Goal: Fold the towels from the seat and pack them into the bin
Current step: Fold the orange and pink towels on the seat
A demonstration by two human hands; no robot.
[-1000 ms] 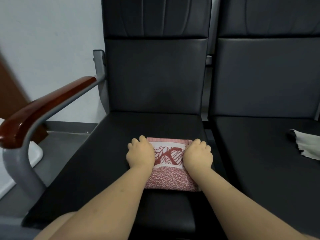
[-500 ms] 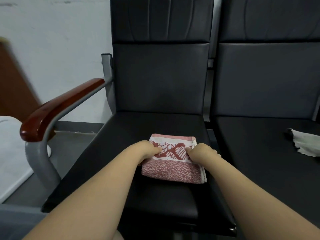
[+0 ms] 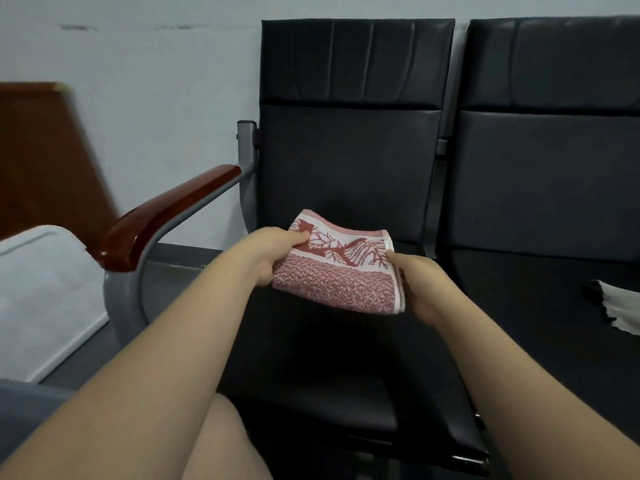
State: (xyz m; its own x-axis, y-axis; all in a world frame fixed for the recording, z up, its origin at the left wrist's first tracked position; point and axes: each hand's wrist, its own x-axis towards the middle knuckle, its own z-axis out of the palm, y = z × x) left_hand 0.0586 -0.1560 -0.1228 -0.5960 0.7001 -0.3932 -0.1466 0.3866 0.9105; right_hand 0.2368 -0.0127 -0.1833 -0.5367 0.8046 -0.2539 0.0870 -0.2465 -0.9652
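Note:
A folded red-and-white patterned towel (image 3: 337, 268) hangs in the air above the black seat (image 3: 311, 368). My left hand (image 3: 273, 252) grips its left edge, thumb on top. My right hand (image 3: 417, 284) holds its right edge, fingers curled underneath. A white bin (image 3: 45, 296) stands on the floor at the left, beyond the armrest; only its rim and a pale inside show. Another towel, white with a dark edge (image 3: 620, 306), lies on the neighbouring seat at the far right.
A wooden-topped metal armrest (image 3: 162, 216) stands between the seat and the bin. A brown wooden panel (image 3: 45, 157) leans at the left wall. The second black seat (image 3: 540, 278) adjoins on the right. My knee (image 3: 221, 441) shows at the bottom.
Both hands went from pressing the folded towel flat on the seat to gripping its side edges and lifting it off the cushion. The view has swung left, showing the bin.

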